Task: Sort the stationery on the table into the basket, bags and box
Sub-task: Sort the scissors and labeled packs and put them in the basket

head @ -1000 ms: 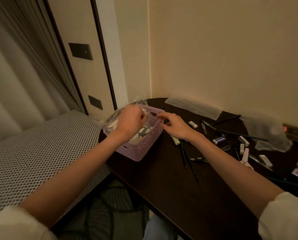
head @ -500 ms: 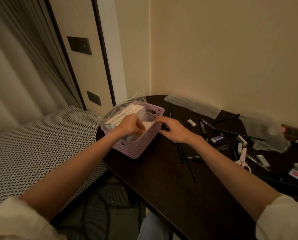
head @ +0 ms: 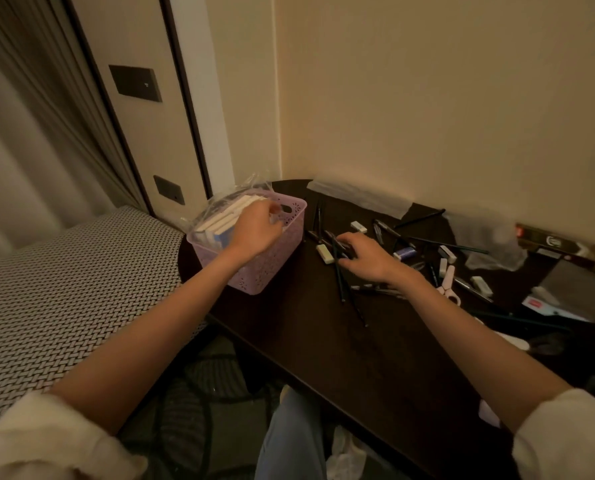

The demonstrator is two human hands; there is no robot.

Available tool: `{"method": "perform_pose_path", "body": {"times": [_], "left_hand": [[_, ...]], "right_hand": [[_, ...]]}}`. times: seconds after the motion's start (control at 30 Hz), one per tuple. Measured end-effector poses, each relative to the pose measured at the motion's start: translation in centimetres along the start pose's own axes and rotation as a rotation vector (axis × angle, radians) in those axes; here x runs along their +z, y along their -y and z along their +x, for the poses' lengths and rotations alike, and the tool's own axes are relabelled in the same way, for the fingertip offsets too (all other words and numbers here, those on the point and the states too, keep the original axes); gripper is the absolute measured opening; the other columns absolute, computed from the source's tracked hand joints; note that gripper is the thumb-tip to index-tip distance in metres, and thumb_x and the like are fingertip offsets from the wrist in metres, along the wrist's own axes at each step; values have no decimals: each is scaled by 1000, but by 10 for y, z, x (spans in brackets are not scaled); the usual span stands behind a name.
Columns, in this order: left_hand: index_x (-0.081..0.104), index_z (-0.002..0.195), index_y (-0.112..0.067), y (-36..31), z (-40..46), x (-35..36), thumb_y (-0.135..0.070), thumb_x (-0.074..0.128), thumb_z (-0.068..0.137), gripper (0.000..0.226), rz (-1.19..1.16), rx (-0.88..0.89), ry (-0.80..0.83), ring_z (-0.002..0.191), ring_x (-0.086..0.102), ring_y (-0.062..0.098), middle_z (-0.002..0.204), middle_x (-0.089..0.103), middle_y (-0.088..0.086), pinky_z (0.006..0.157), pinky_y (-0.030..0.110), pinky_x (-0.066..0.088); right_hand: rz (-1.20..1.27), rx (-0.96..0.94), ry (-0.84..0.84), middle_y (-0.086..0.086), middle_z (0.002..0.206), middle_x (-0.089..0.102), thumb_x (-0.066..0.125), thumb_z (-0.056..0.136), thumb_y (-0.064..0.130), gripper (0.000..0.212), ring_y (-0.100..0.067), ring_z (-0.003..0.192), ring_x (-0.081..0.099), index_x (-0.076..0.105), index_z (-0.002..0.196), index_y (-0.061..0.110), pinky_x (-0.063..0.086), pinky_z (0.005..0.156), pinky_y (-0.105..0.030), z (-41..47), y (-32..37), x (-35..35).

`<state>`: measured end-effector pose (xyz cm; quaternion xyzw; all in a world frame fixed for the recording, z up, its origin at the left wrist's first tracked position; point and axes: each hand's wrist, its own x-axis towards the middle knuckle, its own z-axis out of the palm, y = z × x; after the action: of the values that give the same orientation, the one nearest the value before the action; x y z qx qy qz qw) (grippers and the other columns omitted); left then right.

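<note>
- Far left: a woven-pattern bench runs up to the dark table
- Lilac perforated basket stands on the table's left end; inside it a clear plastic bag holding white erasers, so one group looks sorted
- Left hand sits over the basket, fingers curled at the far rim by the handle cut-out; whether they pinch the bag or grip nothing cannot be told
- Just right of the basket: loose dark pencils and a white eraser lying flat
- Right hand is down on the pencil cluster, fingers bent around several of them, apparently gathering a bundle
- Further right, still loose: a blue-sleeved eraser, more white erasers, pens, pink scissors
- Along the wall: two flat clear bags, seemingly empty, and a dark pencil box at the far right
- Judgement: early to middle stage; most erasers bagged, pencils, pens, scissors and stray erasers left to sort
</note>
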<state>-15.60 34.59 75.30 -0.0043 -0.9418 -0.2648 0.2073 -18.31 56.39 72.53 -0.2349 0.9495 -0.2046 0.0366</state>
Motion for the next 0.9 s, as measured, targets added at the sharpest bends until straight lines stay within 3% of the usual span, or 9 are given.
{"method": "perform_pose_path", "body": {"times": [0.13, 0.33, 0.43, 0.7, 0.9], "left_hand": [[60, 123, -8, -30, -10, 15, -10, 57, 91, 32, -130, 63, 0, 108, 58, 14, 116, 63, 1, 90, 26, 46], [54, 129, -13, -78, -29, 51, -14, 65, 89, 42, -75, 216, 159, 120, 52, 19, 129, 56, 8, 99, 29, 42], [55, 129, -14, -99, -36, 69, -15, 65, 88, 42, -58, 275, 197, 124, 48, 21, 130, 53, 9, 104, 31, 39], [57, 126, -16, -129, -60, 118, -18, 67, 87, 41, -34, 329, 421, 121, 49, 22, 127, 55, 7, 102, 33, 40], [59, 123, -14, -155, -76, 143, -16, 65, 88, 36, -65, 435, 498, 122, 49, 23, 127, 56, 9, 101, 34, 40]], "right_hand": [[20, 109, -10, -12, 138, 45, 63, 90, 17, 54, -24, 127, 46, 42, 139, 10, 39, 105, -33, -40, -36, -7], [-44, 238, -95, -14, 134, 49, 58, 92, 11, 44, -26, 119, 51, 47, 135, 9, 41, 95, -31, -90, -84, -27], [-68, 281, -64, -15, 135, 50, 53, 93, 5, 42, -28, 123, 49, 48, 134, 5, 41, 99, -35, -109, -101, -36], [-49, 355, -82, -13, 129, 57, 60, 90, 9, 37, -26, 118, 54, 57, 126, 5, 44, 98, -34, -149, -128, -40], [-7, 400, -236, -13, 123, 58, 61, 88, 6, 37, -25, 116, 53, 58, 125, 6, 40, 98, -31, -190, -154, -31]]}}
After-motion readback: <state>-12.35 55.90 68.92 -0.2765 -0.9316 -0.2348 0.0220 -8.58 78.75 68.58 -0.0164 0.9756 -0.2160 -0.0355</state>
